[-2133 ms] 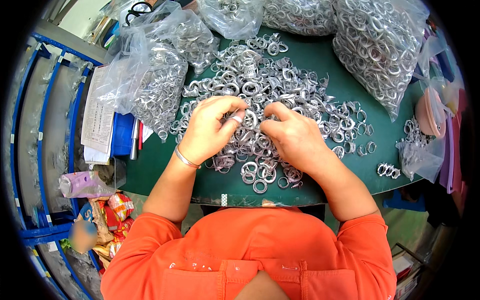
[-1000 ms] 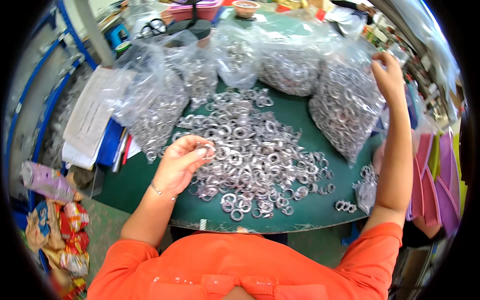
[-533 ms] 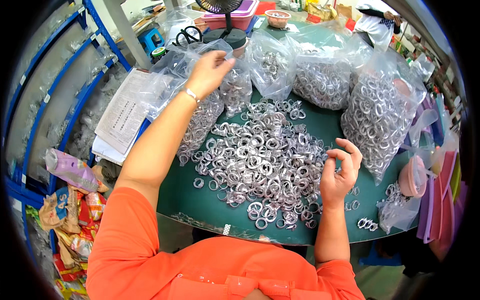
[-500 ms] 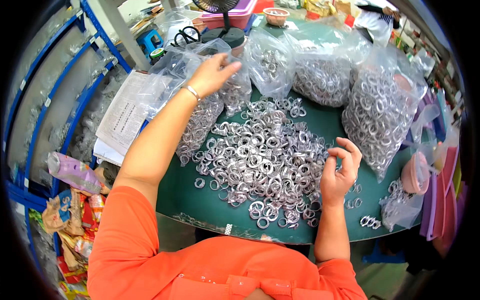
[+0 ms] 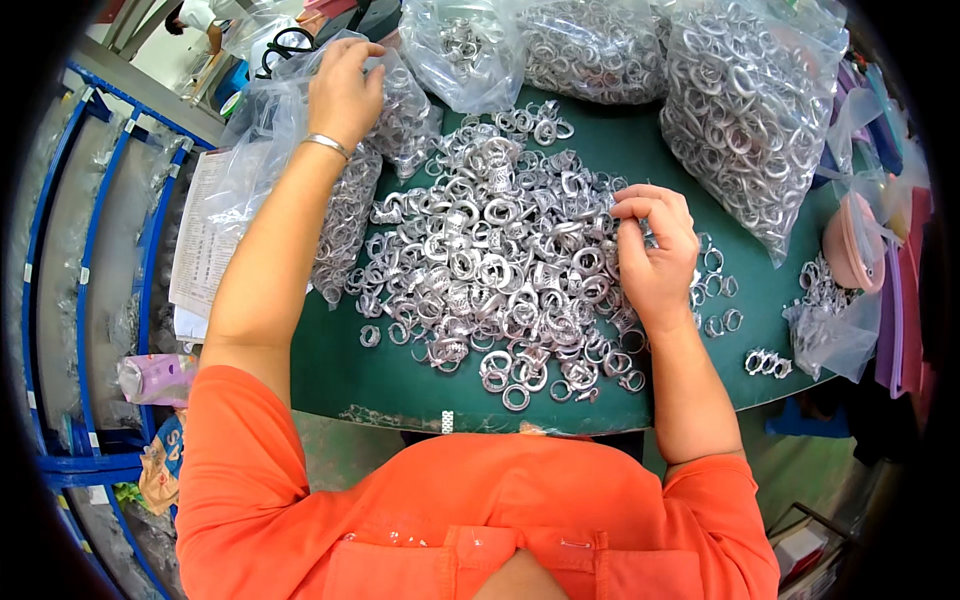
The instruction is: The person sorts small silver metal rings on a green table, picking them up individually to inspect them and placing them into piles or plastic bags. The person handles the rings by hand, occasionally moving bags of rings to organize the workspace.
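From where I stand: two bare hands, one left hand (image 5: pixel 347 95), one right hand (image 5: pixel 658 250). Five clear plastic bags of silver metal rings (image 5: pixel 745 125), upper frame. One loose silver ring pile (image 5: pixel 495 265), uncountable. One pink round tub (image 5: pixel 852 250), right. One silver bracelet (image 5: pixel 327 146).

The heap of rings (image 5: pixel 500 260) shines silver-grey — against a dark green tabletop (image 5: pixel 400 385). On the heap's near side, the wearer's shirt (image 5: pixel 480 490) is bright orange, and a small white tag (image 5: pixel 447 421) carries a pattern of dark marks. Left of the heap, the shelving frame (image 5: pixel 90 464) is blue; right of it, a tub (image 5: pixel 850 248) is pink and a panel (image 5: pixel 888 330) purple; beyond it, the plastic bags (image 5: pixel 745 120) are clear
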Tool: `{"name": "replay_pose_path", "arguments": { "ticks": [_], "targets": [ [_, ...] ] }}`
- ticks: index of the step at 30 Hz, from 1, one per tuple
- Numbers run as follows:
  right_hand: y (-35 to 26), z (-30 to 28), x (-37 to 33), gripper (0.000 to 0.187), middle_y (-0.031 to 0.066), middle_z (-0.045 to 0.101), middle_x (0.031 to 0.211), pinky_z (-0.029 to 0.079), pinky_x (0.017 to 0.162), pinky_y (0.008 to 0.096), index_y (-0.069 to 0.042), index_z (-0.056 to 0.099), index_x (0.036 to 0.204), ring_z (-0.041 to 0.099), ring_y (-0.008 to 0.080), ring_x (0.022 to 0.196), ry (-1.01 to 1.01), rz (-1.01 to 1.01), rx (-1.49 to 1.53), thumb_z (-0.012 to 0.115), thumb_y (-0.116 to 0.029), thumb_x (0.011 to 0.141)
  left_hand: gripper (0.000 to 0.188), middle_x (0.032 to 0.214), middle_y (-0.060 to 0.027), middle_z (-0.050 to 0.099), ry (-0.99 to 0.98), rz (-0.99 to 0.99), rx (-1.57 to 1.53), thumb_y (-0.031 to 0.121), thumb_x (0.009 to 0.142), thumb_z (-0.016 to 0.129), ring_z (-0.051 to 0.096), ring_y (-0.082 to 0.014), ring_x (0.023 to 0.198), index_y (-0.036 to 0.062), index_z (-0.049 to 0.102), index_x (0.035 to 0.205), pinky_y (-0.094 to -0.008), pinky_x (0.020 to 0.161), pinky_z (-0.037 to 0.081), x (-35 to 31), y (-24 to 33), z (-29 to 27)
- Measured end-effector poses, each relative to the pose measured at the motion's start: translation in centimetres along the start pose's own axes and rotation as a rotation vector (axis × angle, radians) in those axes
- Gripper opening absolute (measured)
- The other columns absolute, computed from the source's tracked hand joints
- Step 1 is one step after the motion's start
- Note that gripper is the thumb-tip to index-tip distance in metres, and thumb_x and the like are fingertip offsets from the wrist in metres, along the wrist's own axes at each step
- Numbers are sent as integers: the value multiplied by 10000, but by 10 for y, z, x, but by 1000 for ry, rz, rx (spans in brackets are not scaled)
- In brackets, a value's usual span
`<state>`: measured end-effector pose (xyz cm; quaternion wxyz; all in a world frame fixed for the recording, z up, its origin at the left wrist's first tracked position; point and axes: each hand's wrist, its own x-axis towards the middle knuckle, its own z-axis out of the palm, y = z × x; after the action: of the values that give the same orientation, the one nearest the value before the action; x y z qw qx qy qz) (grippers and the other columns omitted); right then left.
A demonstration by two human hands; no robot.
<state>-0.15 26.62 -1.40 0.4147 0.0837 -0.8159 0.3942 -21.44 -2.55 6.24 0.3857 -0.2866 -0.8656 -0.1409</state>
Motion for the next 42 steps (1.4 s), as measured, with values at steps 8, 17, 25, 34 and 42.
{"name": "replay_pose_path", "arguments": {
  "ticks": [8,17,25,34,42],
  "targets": [
    [-3,2,-4,130,44,666,867,416,803,353,-67,638,767,596,239,853,-25,28,42,594,46,721,187,787,-106,625,-157,83,-206,197,785,732,616,-277,759,39,639,745,-355,651,481,-33,86,-28],
    [-8,0,-6,123,97,660,898,487,692,306,-26,646,821,623,199,819,-75,80,215,585,66,766,128,798,-98,578,-419,-9,-505,124,792,714,583,-259,781,28,648,739,-345,727,462,-88,129,-9],
    [-45,-1,-7,219,59,622,988,483,599,201,9,566,1106,623,117,806,-321,682,1162,614,-22,895,166,944,-76,629,-633,-698,-1419,137,956,569,618,-124,797,-14,634,939,-243,680,521,-90,164,-47],
    [-17,-10,-3,197,163,626,982,528,503,277,1,560,1048,651,220,822,-190,961,1703,517,-45,862,171,845,-51,600,-647,-211,-444,125,803,732,560,-131,697,32,652,922,-261,656,476,-74,106,-37],
    [-12,-5,-10,146,98,604,830,404,421,215,-3,574,988,564,134,636,-433,897,1715,547,-48,852,263,814,-104,590,-605,-65,-188,172,745,759,600,-297,747,37,619,922,-365,713,494,-89,111,-34]
  ]
}}
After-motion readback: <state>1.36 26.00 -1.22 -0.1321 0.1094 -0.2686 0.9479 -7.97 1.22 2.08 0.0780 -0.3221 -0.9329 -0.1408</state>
